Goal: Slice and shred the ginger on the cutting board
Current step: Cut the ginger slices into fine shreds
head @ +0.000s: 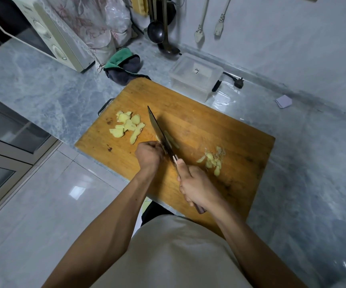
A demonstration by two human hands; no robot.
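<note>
On the cutting board (220, 129), right hand (197, 190) gripped the knife (161, 134); left hand (147, 155), fingers curled, steadied ginger (157, 138) against the blade, guiding each cut.

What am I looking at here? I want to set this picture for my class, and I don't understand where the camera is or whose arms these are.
There is no machine: a person wears a camera on the head, looking down at their own arms. The right hand grips a cleaver by its handle. The left hand, fingers curled, steadies a ginger piece against the blade; that piece is mostly hidden. On the wooden cutting board lie ginger slices to the left and ginger trimmings to the right. A clear plastic container stands behind the board.
</note>
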